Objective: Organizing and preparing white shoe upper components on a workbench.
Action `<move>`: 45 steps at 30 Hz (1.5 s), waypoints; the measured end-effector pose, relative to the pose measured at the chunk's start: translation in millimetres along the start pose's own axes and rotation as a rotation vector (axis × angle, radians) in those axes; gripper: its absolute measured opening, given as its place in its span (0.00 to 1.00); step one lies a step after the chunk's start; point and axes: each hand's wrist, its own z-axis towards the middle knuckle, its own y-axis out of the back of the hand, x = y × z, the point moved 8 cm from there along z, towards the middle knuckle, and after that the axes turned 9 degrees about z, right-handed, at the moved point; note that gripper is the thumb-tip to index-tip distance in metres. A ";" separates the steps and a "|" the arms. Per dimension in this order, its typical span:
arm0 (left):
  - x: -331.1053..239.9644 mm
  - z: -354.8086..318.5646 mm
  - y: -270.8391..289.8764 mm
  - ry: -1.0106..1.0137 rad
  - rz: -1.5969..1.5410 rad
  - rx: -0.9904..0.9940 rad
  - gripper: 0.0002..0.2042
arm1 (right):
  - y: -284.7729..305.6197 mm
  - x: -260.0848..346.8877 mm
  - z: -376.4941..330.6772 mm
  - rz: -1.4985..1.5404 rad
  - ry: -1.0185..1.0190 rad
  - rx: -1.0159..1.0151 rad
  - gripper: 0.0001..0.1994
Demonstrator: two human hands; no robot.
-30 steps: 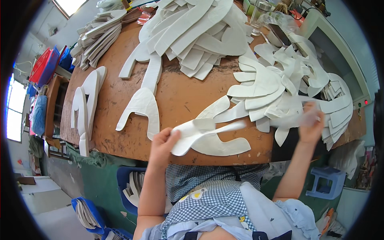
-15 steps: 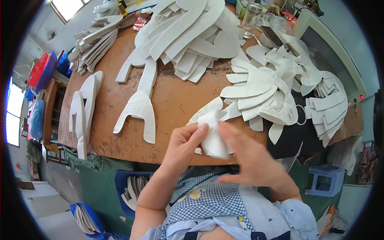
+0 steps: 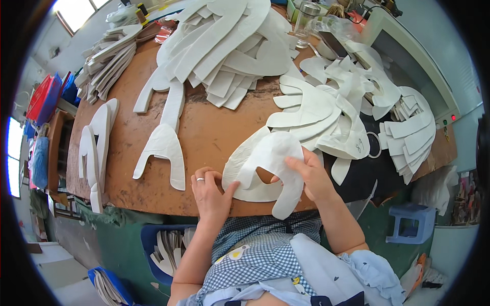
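My right hand [image 3: 315,177] pinches a white U-shaped padded piece [image 3: 275,150] by its right side, thumb on top. That piece hangs over a larger cream curved piece [image 3: 236,166] lying flat at the table's front edge. My left hand [image 3: 210,198], with a ring on one finger, rests on the table at the left end of the cream piece. Its thumb touches that piece's edge, apart from the bent fingers. Left of it lie a stack of U-shaped pieces [image 3: 161,148] and some thin upright ones [image 3: 97,153].
A tall heap of white pieces [image 3: 224,46] covers the far middle of the brown table [image 3: 204,132]. Fanned stacks [image 3: 332,115] lie right, by a monitor [image 3: 408,56] and a glass jar [image 3: 306,18]. A blue stool [image 3: 412,224] stands on the floor at right.
The white piece, crumpled between both hands before, is now spread out in my right hand. My left hand has let go and moved left onto the table. The view has shifted slightly.
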 end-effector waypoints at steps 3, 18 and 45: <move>-0.7 3.0 -2.2 -0.059 0.000 0.020 0.14 | 6.4 4.5 2.9 -0.060 0.027 -0.046 0.14; 74.6 -0.7 17.1 0.403 -0.758 -0.127 0.14 | 13.2 126.8 -58.2 -1.450 1.106 -0.827 0.13; -17.1 -7.2 13.5 0.225 -1.067 0.164 0.03 | -82.3 -30.4 -15.3 -0.615 0.210 0.188 0.17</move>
